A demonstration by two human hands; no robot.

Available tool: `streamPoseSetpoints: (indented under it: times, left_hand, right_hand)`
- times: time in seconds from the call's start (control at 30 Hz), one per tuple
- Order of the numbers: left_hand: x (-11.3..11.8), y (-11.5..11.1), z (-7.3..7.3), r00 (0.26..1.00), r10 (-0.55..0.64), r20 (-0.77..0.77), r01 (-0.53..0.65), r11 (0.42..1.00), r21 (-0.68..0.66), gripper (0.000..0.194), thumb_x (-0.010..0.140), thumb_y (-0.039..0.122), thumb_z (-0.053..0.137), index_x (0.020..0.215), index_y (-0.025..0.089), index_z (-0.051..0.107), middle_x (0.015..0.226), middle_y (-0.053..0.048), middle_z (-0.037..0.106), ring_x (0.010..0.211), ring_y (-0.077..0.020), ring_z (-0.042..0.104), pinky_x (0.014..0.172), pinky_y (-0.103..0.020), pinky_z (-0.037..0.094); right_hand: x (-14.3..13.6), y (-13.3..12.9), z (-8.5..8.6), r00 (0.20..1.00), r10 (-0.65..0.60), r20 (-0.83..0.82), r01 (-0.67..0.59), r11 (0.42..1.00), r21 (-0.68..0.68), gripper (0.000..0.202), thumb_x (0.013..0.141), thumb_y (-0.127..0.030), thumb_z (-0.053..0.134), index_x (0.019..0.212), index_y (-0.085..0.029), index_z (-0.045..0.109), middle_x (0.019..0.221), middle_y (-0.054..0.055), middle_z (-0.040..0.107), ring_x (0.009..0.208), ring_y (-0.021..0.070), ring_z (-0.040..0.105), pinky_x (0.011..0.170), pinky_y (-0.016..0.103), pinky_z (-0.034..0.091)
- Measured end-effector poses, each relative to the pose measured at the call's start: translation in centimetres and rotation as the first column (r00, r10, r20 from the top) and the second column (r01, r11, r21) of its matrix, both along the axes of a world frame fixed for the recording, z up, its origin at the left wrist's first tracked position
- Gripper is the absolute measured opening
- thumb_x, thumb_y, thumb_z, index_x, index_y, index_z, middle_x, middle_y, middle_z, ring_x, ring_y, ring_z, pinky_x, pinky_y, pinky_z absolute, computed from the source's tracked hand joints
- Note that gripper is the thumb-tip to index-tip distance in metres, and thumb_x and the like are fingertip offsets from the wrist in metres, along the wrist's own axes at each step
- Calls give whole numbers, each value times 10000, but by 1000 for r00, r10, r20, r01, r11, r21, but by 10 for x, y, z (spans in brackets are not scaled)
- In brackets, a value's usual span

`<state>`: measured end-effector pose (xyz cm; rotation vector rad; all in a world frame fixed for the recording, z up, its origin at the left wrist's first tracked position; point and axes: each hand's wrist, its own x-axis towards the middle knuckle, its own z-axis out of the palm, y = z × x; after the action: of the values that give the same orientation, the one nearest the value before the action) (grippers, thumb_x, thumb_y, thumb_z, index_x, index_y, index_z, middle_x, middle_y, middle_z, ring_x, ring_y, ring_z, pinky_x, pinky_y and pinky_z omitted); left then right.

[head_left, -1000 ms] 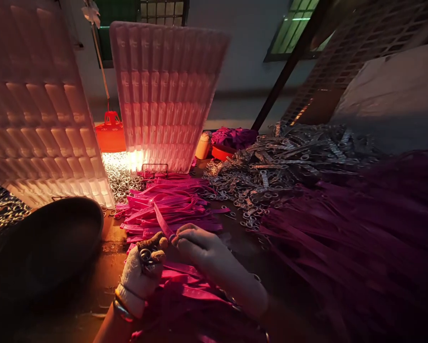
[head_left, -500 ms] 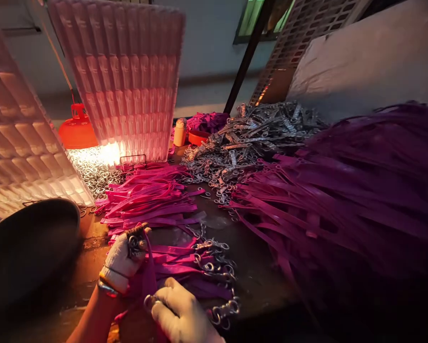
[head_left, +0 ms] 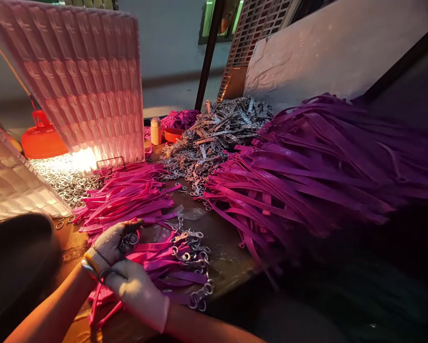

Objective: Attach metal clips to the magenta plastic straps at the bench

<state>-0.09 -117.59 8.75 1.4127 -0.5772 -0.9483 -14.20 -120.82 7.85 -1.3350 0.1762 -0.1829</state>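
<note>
My left hand [head_left: 110, 245], in a knitted glove with dark stained fingertips, is closed around several metal rings [head_left: 130, 240]. My right hand [head_left: 138, 288], in a light glove, is closed on a metal ring [head_left: 104, 276] just below my left wrist. Both hands are close together over pink straps. Under and beside them lies a group of pink straps [head_left: 188, 277] with metal clasps and rings [head_left: 199, 301] at their right ends. Beyond my left hand is another pile of pink straps [head_left: 128, 195].
Loose rings [head_left: 74, 186] lie under a red lamp [head_left: 44, 138] behind clear ridged panels [head_left: 107, 85]. A dark round container [head_left: 21, 257] stands left. Metal clasps [head_left: 221, 128] and a large strap heap [head_left: 307, 166] lie right, with a bottle [head_left: 156, 131] and red dish [head_left: 173, 135] behind.
The view has turned to the right. My right hand has moved left, beside my left wrist, with a ring in its fingers. The strap that hung between the hands no longer shows there.
</note>
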Motion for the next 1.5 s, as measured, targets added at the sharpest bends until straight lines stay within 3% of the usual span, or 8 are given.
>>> streamPoseSetpoints:
  times: [0.1,0.27,0.37,0.5,0.87,1.07,1.3,1.5]
  left_hand:
    - [4,-13,-1,997,-56,44,56,998,2,370,587,2,742,910,167,815,1076,-61,764,1159,-225,619,1011,-239,483]
    - [-12,-37,-19,978,-143,-155,156,985,80,223,676,251,797,865,133,794,796,-80,747,679,-182,635,631,-279,522]
    - [-24,-42,-34,973,-112,-200,134,985,104,304,699,343,830,906,126,782,738,-56,711,602,-134,571,579,-242,464]
    - [-31,-44,-44,988,-98,-121,114,985,132,366,765,477,800,835,123,742,728,-44,673,600,-117,528,562,-225,417]
    - [-31,-50,-35,953,-236,-189,265,953,146,242,679,328,830,738,128,707,670,-8,604,593,-100,433,560,-213,353]
    - [-30,-52,-48,926,-345,154,320,933,164,115,741,220,582,702,152,666,720,-15,625,652,-138,467,637,-247,404]
    - [-35,-53,-50,861,-433,266,381,896,227,110,664,185,506,616,185,605,609,16,556,582,-137,406,558,-246,332]
    - [-40,-51,-50,950,-309,41,303,948,99,174,685,320,737,652,164,669,631,-6,597,587,-134,437,542,-233,352]
  right_hand:
    - [-7,-14,4,995,58,-78,-59,998,-16,150,830,-259,578,706,-177,599,673,-42,488,686,110,451,660,232,376]
    - [-42,-69,15,991,-133,28,134,919,-370,255,981,-322,510,1002,-196,730,922,15,707,876,150,621,792,243,452]
    - [-46,-108,9,948,-310,71,281,710,-646,249,999,-246,501,1104,-203,722,1020,46,746,947,171,666,877,267,461]
    - [-34,-136,-6,927,-373,-35,140,431,-891,265,961,-127,515,1124,-181,717,1052,85,745,992,198,677,890,279,455]
    - [-29,-133,3,949,-191,-251,-286,-187,-940,201,969,-144,437,1062,-150,615,935,117,669,826,230,616,685,344,341]
    - [-33,-137,-15,936,-254,-243,-278,-110,-954,244,1035,-187,365,1045,-180,609,905,77,669,803,198,610,657,326,303]
    - [-41,-137,-13,948,-172,-267,-300,-211,-930,227,1005,-159,411,1056,-171,632,915,88,667,824,220,613,693,330,331]
    - [-30,-134,-1,876,-363,-318,-253,217,-943,262,1027,-216,431,1169,-204,651,1121,56,739,996,176,676,808,263,410]
